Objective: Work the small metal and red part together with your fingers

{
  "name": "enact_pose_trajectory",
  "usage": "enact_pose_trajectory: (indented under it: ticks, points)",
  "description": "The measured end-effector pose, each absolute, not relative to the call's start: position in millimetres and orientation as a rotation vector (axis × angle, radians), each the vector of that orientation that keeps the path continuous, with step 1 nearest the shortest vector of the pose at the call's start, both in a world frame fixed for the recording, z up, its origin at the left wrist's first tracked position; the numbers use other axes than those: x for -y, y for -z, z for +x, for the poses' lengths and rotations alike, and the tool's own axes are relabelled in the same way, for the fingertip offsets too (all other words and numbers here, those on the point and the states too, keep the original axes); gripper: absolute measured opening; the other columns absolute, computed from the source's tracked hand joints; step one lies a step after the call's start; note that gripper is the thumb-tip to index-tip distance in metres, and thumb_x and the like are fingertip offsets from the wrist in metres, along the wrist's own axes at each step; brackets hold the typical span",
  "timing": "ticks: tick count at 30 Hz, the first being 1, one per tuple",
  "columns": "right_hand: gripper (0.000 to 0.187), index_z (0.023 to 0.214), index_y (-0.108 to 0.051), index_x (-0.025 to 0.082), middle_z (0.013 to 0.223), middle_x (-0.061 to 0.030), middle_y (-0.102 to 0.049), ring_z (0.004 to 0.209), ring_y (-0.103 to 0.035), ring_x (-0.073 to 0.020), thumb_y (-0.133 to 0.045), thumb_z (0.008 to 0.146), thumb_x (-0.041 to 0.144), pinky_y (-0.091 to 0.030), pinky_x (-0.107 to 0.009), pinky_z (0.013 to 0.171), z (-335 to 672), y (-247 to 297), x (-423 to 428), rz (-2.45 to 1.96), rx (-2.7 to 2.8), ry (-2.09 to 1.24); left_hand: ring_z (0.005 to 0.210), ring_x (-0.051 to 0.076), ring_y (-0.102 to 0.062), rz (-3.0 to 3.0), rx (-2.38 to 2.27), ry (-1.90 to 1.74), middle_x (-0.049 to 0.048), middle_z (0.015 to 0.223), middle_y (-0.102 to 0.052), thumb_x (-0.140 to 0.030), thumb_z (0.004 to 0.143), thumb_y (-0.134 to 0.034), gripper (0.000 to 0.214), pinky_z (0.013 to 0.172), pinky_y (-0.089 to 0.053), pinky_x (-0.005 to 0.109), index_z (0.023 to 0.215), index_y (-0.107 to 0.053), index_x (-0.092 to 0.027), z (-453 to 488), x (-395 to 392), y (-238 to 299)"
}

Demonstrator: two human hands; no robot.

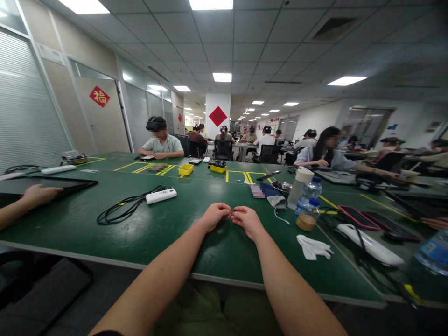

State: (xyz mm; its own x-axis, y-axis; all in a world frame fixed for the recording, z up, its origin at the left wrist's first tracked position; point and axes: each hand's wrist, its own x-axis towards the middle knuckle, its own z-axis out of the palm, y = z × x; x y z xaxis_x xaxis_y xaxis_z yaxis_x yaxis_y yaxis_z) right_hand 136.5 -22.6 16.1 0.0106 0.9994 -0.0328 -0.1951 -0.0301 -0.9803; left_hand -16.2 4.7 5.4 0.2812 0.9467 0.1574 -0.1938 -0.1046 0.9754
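Both my arms stretch forward over the green table [168, 233]. My left hand [215, 215] and my right hand [248, 220] meet knuckle to knuckle above the tabletop. The fingers of both are curled and pinched together around a tiny item between them, too small to name. A white power bank [161, 195] with a coiled black cable [121, 210] lies to the left of my hands.
Two bottles [309, 203] and a white cup [300, 186] stand to the right, with crumpled white tissue [314, 247], phones [359, 217] and a white device [371, 244]. Yellow trays [185, 169] sit further back. Another person's hand [38, 193] rests on a tablet at left. Several people sit beyond.
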Motion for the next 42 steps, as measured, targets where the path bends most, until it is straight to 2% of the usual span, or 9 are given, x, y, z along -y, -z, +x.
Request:
enact_pose_trajectory:
  ticks: [9,17,23,28,33,42]
  points:
    - [0.019,0.088,-0.059,0.015,0.074,-0.0071,-0.070,0.066,-0.070,-0.0153,-0.056,0.073,0.004,-0.057,-0.025,0.062,136.3,-20.0,24.3,-1.085,1.020,-1.348,0.063,0.012,-0.062,1.311,-0.771,-1.169,0.0044,0.070,-0.067,-0.011,0.065,-0.068,0.011,0.068,-0.049,0.026,0.075,-0.066,-0.012,-16.7,-6.1,-3.7]
    - [0.023,0.090,-0.060,0.015,0.076,-0.0044,-0.069,0.066,-0.070,-0.0145,-0.063,0.070,0.005,-0.057,-0.025,0.062,137.1,-15.8,23.0,-1.099,1.072,-1.319,0.064,0.013,-0.062,1.324,-0.764,-1.174,0.0034,0.070,-0.066,-0.015,0.064,-0.071,0.013,0.068,-0.049,0.026,0.074,-0.064,-0.013,-16.5,-4.4,-3.3]
    - [0.025,0.094,-0.059,0.015,0.077,-0.0036,-0.068,0.062,-0.069,-0.0136,-0.065,0.071,0.008,-0.055,-0.022,0.055,137.9,-13.5,21.6,-1.104,1.103,-1.295,0.057,0.011,-0.059,1.320,-0.769,-1.185,0.0010,0.066,-0.064,-0.014,0.063,-0.071,0.016,0.060,-0.046,0.023,0.077,-0.063,-0.013,-15.5,-4.8,-3.0]
    - [0.024,0.095,-0.059,0.015,0.075,-0.0035,-0.069,0.056,-0.066,-0.0124,-0.064,0.072,0.008,-0.052,-0.020,0.048,138.1,-12.8,20.7,-1.088,1.122,-1.292,0.058,0.010,-0.059,1.321,-0.755,-1.164,0.0015,0.066,-0.064,-0.011,0.064,-0.068,0.016,0.061,-0.047,0.023,0.080,-0.066,-0.012,-15.6,-5.5,-3.4]
    - [0.023,0.091,-0.060,0.016,0.073,-0.0019,-0.067,0.057,-0.066,-0.0112,-0.062,0.070,0.005,-0.054,-0.021,0.053,137.2,-13.4,20.5,-1.064,1.105,-1.286,0.064,0.012,-0.062,1.326,-0.756,-1.175,0.0035,0.072,-0.067,-0.013,0.064,-0.070,0.014,0.068,-0.049,0.025,0.078,-0.066,-0.012,-16.8,-6.9,-1.5]
    - [0.026,0.088,-0.061,0.015,0.080,-0.0043,-0.070,0.065,-0.069,-0.0132,-0.064,0.066,0.003,-0.056,-0.022,0.061,137.0,-11.5,19.8,-1.017,1.099,-1.298,0.067,0.014,-0.065,1.322,-0.745,-1.183,0.0055,0.075,-0.069,-0.012,0.066,-0.068,0.013,0.072,-0.051,0.029,0.079,-0.066,-0.012,-15.8,-6.4,-2.5]
